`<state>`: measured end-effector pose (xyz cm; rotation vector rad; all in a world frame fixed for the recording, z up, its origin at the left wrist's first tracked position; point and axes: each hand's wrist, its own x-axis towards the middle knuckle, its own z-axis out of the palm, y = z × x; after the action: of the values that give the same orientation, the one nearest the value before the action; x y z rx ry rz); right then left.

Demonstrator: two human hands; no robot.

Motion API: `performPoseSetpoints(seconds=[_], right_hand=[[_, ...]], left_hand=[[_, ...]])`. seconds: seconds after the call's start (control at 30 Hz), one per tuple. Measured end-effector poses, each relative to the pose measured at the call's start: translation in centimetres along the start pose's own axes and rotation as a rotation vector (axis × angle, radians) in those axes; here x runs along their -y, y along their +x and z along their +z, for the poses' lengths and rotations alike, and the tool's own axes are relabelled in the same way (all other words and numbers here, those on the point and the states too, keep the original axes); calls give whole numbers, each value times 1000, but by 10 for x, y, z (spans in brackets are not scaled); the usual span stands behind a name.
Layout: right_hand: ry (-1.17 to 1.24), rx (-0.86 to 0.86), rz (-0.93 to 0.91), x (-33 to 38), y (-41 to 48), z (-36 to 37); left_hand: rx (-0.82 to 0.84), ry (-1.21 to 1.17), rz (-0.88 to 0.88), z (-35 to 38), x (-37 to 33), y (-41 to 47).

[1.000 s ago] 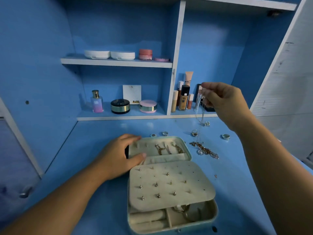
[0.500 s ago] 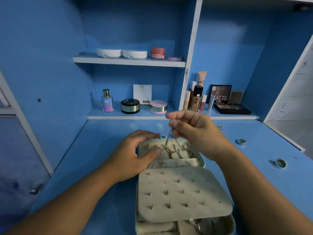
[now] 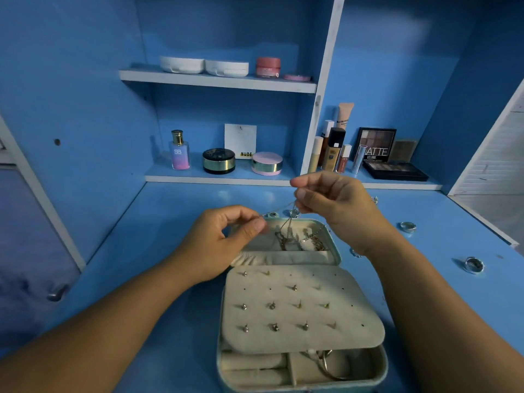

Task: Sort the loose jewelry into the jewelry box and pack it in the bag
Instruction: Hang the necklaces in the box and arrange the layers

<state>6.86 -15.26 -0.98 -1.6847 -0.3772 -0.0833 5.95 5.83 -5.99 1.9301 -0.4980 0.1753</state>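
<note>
Now left hand (image 3: 224,239), right hand (image 3: 337,205) pinch chain (image 3: 279,209); palette (image 3: 375,144) reads MATTE

- Pinches a thin silver chain (image 3: 279,209) between thumb and forefinger of the bare left hand (image 3: 224,239), other fingers curled, palm turned to the right.
- Pinches the same chain higher up with the bare right hand (image 3: 334,205), knuckles up, fingertips pointing left.
- Holds the hands near each other but apart, the right one farther out.
- Stretches both bare forearms forward, converging.
</note>
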Motion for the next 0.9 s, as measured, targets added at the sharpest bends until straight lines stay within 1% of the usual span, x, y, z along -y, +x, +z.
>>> performPoseSetpoints(seconds=[0.13,0.23,0.3,0.47,0.57,0.63,0.67,0.73,0.83,0.9], right_hand=[[-119,-83,19,-5,4,-14],[-145,-138,-7,-7,6,-23],[-79,-201,-39,-5,7,-30],[230,-383,-194,3,9,-44],[230,-466,-286,4,10,-48],[143,-488,-283,3,10,-48],[60,-491,-258,3,9,-47],[-178,-463,-138,-2,8,-47],[-575,-276,71,-13,9,-52],[-727,-153,149,-23,11,-55]], left_hand=[[-79,-30,20,0,-2,0],[-156,-41,47,-1,-3,-1],[-175,-30,55,-1,-2,-1],[-135,7,79,-1,1,0],[-124,16,86,-2,4,0],[-116,23,98,-2,6,0],[-108,27,107,-2,6,0],[-85,36,124,-2,6,0],[-80,51,138,-2,5,0],[-84,68,138,-3,6,0]])
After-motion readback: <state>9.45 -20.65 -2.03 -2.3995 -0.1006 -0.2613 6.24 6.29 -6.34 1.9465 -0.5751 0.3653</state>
